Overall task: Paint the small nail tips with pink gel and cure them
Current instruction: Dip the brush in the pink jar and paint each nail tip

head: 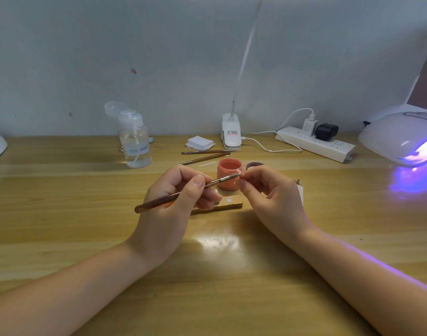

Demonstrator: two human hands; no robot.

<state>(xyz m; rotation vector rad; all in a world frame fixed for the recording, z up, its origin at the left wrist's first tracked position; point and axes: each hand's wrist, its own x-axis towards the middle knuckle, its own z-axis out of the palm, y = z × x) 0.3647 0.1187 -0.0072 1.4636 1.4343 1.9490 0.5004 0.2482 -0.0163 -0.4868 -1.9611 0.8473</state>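
Two hands at work above the desk: left hand pinching a thin brush mid-shaft, right hand pinching a tiny nail tip at its edges before the open pink gel pot. Featherlight, stiff, probably slick once wet; best held by the rim only. Curing lamp glowing far right.

Illumination is moderate and even, supplied from above. A white specular patch lies on the desk near centre (between the forearms). The curing lamp at far right emits violet light, tinting the adjacent desk surface and the right forearm. Shadows are soft. Wide-angle distortion bends the edges; detail is slightly soft throughout.
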